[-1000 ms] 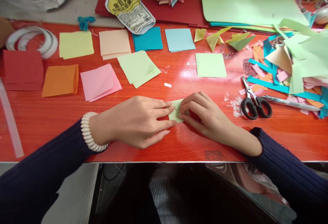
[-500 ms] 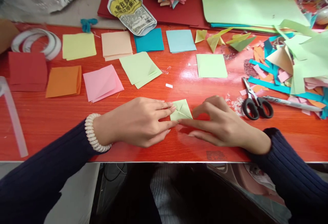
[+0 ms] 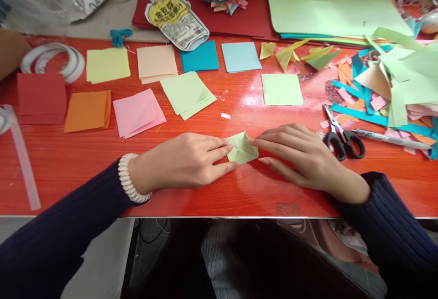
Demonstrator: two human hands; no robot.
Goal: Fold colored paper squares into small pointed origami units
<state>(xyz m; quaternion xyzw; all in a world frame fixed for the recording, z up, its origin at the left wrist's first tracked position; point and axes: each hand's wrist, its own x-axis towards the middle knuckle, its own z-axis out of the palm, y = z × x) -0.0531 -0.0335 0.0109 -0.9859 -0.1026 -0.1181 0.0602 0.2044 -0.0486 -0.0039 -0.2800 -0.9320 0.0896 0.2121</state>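
Observation:
A small pale green folded paper [image 3: 243, 149], with crease lines and a folded-in corner at its upper right, lies on the red table near the front edge. My left hand [image 3: 186, 160] rests flat, its outstretched fingertips pressing on the paper's left side. From the right, my right hand [image 3: 301, 160] reaches in with fingers extended, the foremost fingertip touching the folded corner. Its lower finger stays just off the paper. Both hands are open. Part of the paper's left edge is hidden under my left fingers.
Scissors [image 3: 342, 137] and a pen [image 3: 392, 138] lie right of my right hand, beside a heap of paper scraps [image 3: 379, 89]. Several stacks of coloured squares, including pink [image 3: 138, 112] and orange [image 3: 87, 111], stand behind. Tape rolls [image 3: 51, 59] sit at the left.
My right hand has shifted slightly right and up, its fingers straightening from a bent pose. The paper's upper right corner now looks folded inward.

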